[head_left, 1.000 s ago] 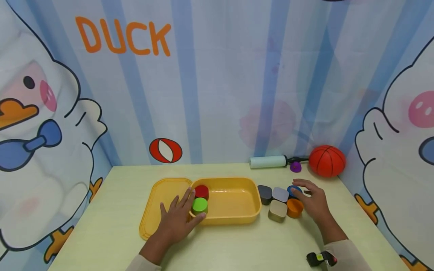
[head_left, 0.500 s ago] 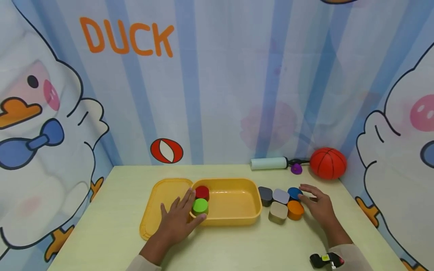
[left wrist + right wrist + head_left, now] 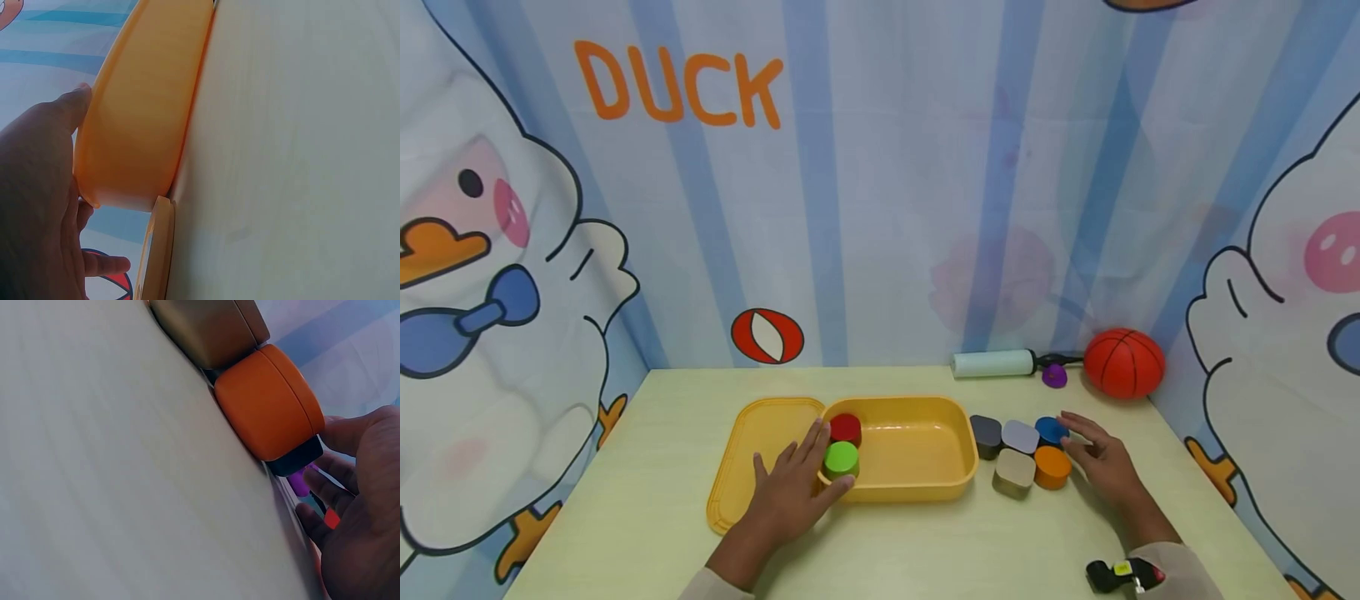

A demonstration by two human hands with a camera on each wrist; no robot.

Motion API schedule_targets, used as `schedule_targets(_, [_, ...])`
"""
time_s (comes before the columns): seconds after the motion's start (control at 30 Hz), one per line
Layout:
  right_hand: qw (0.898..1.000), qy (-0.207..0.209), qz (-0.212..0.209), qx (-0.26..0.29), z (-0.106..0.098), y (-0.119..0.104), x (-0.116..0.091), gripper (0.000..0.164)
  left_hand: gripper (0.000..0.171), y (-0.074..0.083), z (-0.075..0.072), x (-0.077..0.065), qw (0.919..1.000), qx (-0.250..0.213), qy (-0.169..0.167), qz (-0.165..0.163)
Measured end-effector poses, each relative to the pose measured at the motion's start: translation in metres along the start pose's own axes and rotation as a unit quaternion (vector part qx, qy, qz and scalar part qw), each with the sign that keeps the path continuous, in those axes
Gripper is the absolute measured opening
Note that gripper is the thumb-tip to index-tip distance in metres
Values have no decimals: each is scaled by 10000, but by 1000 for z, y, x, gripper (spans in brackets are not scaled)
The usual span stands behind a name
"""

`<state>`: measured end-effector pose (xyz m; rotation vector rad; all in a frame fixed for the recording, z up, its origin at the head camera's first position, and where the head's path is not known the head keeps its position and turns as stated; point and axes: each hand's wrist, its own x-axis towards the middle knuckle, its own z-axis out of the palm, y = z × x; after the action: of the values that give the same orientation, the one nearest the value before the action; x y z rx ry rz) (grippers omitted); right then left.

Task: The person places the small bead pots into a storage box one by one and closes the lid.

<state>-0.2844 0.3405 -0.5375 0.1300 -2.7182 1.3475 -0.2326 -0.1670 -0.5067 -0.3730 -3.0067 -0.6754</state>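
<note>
The yellow tub (image 3: 917, 492) sits near the middle of the bench (image 3: 940, 550), mouth up, its long axis running left to right, roughly parallel with the far edge. Inside it, at the left end, I see a red block (image 3: 846, 429) and, nearer the person, a green block (image 3: 842, 458), both upright with their flat tops facing up; the tub's floor shows from them to the right end. The left hand (image 3: 786, 498) lies spread with straight fingers at that left end, thumb at the near rim, above the flat yellow lid (image 3: 740, 471), which meets the tub's side. Off the right end stand a dark grey block (image 3: 986, 436), just beside the tub, then a lavender block (image 3: 1020, 435), a beige block (image 3: 1014, 472), an orange block (image 3: 1052, 468) and a blue block (image 3: 1049, 430), close together. The right hand (image 3: 1107, 467) is beside the blue block, fingers loosely bent, thumb and fingertips apart; I can't tell whether they touch it. Bench surface stretches between both forearms. Along the far edge, at right, lies a red ball (image 3: 1124, 363).
</note>
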Motion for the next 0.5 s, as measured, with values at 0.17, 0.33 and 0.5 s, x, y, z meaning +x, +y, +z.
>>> schedule_targets(0.17, [10000, -65, -33, 10, 0, -1, -2, 49, 92, -2, 2, 1, 10000, 35, -6, -6])
schedule_targets(0.33, [9998, -131, -176, -26, 0, -1, -3, 51, 92, -5, 4, 3, 10000, 16, 10, 0])
schedule_targets(0.5, [9988, -199, -352, -270, 0, 1, -2, 53, 93, -4, 4, 3, 10000, 21, 32, 9])
